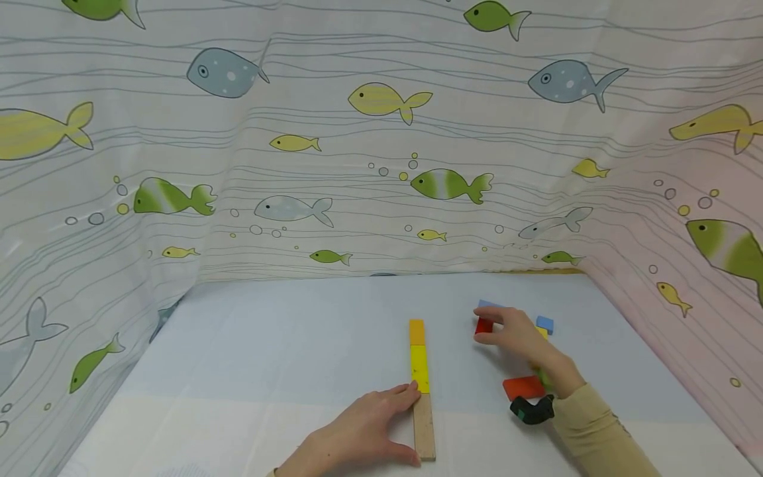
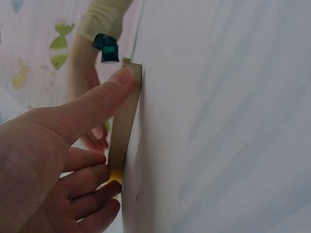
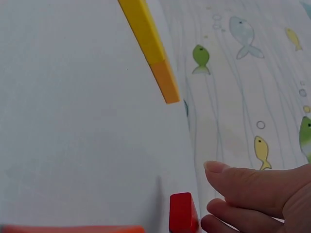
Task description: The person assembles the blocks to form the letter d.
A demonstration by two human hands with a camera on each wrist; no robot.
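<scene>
We see the left hand [image 1: 357,434] near the desk's [image 1: 268,344] front edge, fingers straight, thumb and fingertips pressing against the plain block [image 1: 424,427], which lies in line with a yellow block [image 1: 420,368] and an orange block [image 1: 416,331]. The right hand [image 1: 518,338] reaches over the red cube [image 1: 483,325]; we cannot tell whether it grips. It hides part of the blue blocks [image 1: 545,324]. A red block [image 1: 523,387] lies by the wrist.

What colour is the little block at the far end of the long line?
Orange. The orange block sits past the yellow block, clearest in the head view.
</scene>
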